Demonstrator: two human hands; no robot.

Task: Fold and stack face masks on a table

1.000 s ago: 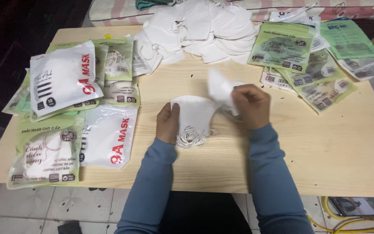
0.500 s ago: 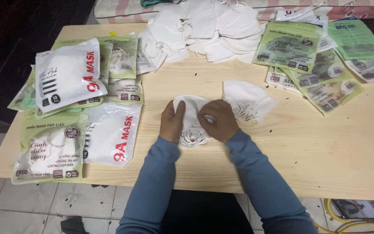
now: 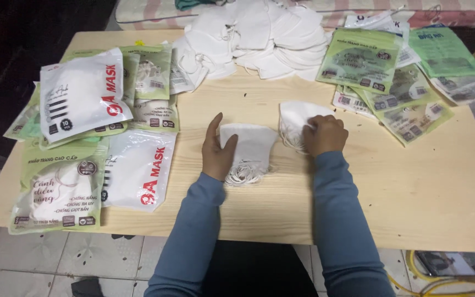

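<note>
On the wooden table (image 3: 413,187) lies a small stack of folded white face masks (image 3: 251,147) with their ear loops bunched at the near edge. My left hand (image 3: 217,149) rests on the stack's left side, pressing it flat. My right hand (image 3: 324,135) lies on a second white mask (image 3: 295,118) just to the right, fingers curled on its near edge. Both sleeves are blue.
A big heap of loose white masks (image 3: 259,36) fills the far middle. White and green mask packets (image 3: 83,99) crowd the left side, with more filled packets (image 3: 138,168) near the front left. Flat green packets (image 3: 391,71) lie at the far right.
My right hand left the stack in the middle and moved right onto the separate mask. My left hand stayed on the stack.
</note>
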